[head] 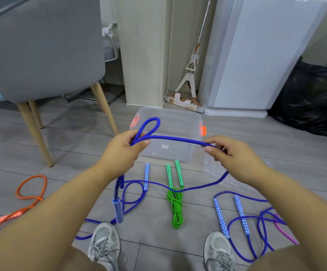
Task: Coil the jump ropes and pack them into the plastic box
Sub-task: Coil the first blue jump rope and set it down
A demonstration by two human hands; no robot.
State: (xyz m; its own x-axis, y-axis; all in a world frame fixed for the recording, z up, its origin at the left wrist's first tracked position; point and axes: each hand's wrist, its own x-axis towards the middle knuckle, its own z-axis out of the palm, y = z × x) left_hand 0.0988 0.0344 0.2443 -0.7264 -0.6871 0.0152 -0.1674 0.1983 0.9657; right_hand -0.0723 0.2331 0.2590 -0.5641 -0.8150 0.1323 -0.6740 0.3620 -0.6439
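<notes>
My left hand [124, 148] grips a blue jump rope [170, 138] where a small loop stands up from my fist. My right hand [231, 153] pinches the same rope further along, so a stretch hangs taut between both hands above the clear plastic box [186, 122], which stands open on the floor. One handle of this rope [117, 210] dangles below my left wrist; the other handle [146, 176] lies on the floor. A coiled green rope [176, 208] lies in front of the box. Another blue rope [238, 218] lies loose at the right.
An orange rope [30, 190] lies on the floor at the left and a pink one [283, 229] at the far right. The clear box lid [227, 182] lies beside the box. A grey chair [41, 55], a mop, a white cabinet and a black bag [311, 100] stand behind. My two shoes are at the bottom.
</notes>
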